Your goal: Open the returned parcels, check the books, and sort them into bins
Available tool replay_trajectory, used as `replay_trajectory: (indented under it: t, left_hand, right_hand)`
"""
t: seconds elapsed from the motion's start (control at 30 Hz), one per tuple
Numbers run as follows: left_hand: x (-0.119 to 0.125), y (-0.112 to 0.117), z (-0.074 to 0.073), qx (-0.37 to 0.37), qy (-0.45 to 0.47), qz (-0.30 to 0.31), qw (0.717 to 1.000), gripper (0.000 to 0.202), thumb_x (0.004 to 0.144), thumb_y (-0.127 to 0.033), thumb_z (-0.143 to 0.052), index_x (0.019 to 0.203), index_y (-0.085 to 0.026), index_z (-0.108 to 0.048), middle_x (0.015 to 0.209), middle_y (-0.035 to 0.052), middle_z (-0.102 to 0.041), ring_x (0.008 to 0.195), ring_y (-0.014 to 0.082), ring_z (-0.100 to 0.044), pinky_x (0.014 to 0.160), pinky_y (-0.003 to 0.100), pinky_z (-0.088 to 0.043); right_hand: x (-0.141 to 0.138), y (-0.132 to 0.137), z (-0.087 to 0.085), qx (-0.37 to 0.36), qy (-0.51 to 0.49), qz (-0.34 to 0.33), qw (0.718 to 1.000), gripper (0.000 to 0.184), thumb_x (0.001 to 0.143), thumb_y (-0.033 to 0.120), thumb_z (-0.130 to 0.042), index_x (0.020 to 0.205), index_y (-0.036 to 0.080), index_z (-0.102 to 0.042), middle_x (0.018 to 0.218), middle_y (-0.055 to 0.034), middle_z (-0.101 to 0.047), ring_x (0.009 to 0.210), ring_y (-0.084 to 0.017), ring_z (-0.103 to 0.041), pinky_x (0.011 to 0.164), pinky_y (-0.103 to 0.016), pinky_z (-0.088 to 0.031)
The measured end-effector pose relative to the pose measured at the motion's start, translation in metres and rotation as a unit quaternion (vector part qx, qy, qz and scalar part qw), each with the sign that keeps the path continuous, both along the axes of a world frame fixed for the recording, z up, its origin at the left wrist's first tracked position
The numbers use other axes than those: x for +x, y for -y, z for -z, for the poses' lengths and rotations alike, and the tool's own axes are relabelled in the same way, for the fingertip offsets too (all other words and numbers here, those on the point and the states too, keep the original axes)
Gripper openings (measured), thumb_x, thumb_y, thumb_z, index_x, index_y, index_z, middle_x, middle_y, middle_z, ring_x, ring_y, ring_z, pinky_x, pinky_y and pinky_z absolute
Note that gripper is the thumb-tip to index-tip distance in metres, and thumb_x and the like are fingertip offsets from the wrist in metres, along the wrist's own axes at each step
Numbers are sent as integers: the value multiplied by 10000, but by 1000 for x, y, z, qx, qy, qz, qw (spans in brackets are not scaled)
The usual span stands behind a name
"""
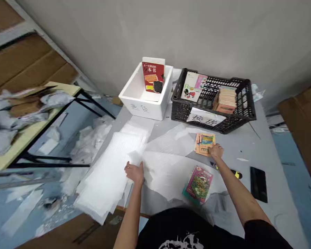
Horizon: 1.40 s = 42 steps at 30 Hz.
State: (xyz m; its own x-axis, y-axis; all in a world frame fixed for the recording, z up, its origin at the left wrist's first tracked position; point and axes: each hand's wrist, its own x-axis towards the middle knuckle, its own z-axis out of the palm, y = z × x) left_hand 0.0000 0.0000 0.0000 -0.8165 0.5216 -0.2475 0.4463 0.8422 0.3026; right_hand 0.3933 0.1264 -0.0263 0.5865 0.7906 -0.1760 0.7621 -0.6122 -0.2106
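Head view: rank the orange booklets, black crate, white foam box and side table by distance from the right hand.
1. orange booklets: touching, under the right hand.
2. black crate: just beyond.
3. white foam box: beyond, leftward.
4. side table: far left.

Grey table [261, 145]: foam sheets [109, 173], booklets [204, 143], crate [238, 114].

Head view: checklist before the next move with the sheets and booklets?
1. Left hand on white sheets: ok, touching the stack's edge.
2. Right hand on orange booklets: ok, resting on their corner.
3. Either hand's grip closed: cannot tell.
4. Booklets flat on table: ok.
5. Colourful book apart from both hands: ok.
6. Cutter blade retracted: cannot tell, arm partly covers it.
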Motion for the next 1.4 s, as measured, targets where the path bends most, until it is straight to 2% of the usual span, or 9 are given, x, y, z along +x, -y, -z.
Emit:
replay_trajectory:
  t: [0.07, 0.2, 0.37, 0.47, 0.73, 1.0, 1.17, 1.27, 1.4]
  left_hand:
    - [-1, -9, 3, -7, 32, 4, 999, 620, 800, -407, -586, 1278, -56, -404, 1131, 244, -610, 1079, 352, -589, 819, 434, -469]
    - [-2, -19, -7, 33, 63, 48, 996, 224, 851, -320, -515, 1002, -178, -600, 958, 118, -692, 945, 257, -654, 784, 334, -475]
    - [-39, 11, -41, 169, 60, 103, 978, 270, 882, -371, -432, 1006, -211, -611, 892, 38, -693, 845, 183, -658, 760, 265, -460]
    - [-90, 47, -48, 231, 73, 33, 970, 327, 851, -422, -417, 936, -179, -620, 746, 26, -669, 719, 188, -641, 660, 261, -464]
    - [-188, 119, -8, 168, 62, -114, 977, 250, 793, -396, -438, 787, -189, -577, 642, 17, -626, 669, 193, -612, 619, 263, -455]
    - [-208, 144, 38, 101, 54, -169, 979, 204, 820, -319, -442, 822, -178, -590, 819, 105, -678, 846, 264, -645, 749, 349, -485]
    - [-199, 150, 44, 80, 12, -197, 977, 491, 821, -350, -482, 1213, -56, -481, 1123, 245, -605, 1095, 367, -560, 867, 497, -449]
    - [-188, 135, 38, 132, -84, -80, 985, 672, 845, -340, -448, 1402, -15, -257, 1425, 280, -340, 1337, 356, -329, 1040, 528, -310]
    - [-169, 91, 44, 159, -106, 269, 944, 573, 905, -369, -335, 1401, -83, -352, 1506, 185, -280, 1415, 291, -197, 1135, 489, -175]
  right_hand:
    - [-23, 6, 0, 38, -1, -68, 997, 477, 737, 281, -579, 1135, 29, -501, 1123, -270, -531, 1117, -387, -456, 934, -471, -339]
    - [-92, 30, 6, 75, -166, -233, 955, 389, 750, 298, -533, 1097, 125, -510, 1123, -199, -545, 1142, -330, -464, 978, -448, -337]
    - [-193, 77, 17, -18, -400, -204, 893, 293, 732, 437, -542, 911, 216, -472, 815, -70, -606, 803, -251, -612, 789, -391, -480]
    - [-244, 91, 19, -49, -434, -221, 872, 311, 730, 477, -544, 897, 234, -446, 703, -13, -597, 645, -213, -612, 646, -342, -498]
    - [-364, 78, 16, 2, -414, -271, 869, 318, 756, 353, -497, 1036, 205, -464, 934, -63, -624, 791, -205, -620, 831, -341, -450]
    - [-402, 70, 29, 7, -327, -324, 888, 226, 766, 192, -400, 908, 173, -574, 970, -123, -628, 947, -241, -574, 865, -346, -424]
    - [-400, 76, 35, -29, -284, -353, 891, 222, 774, 175, -422, 920, 170, -589, 972, -122, -602, 938, -244, -573, 844, -352, -436]
    - [-404, 76, 35, -50, -274, -367, 887, 214, 777, 154, -451, 938, 189, -588, 993, -93, -584, 955, -217, -565, 870, -332, -430]
    - [-409, 73, 30, -64, -279, -376, 881, 179, 766, 133, -517, 908, 194, -608, 1005, -69, -572, 941, -189, -570, 896, -308, -426]
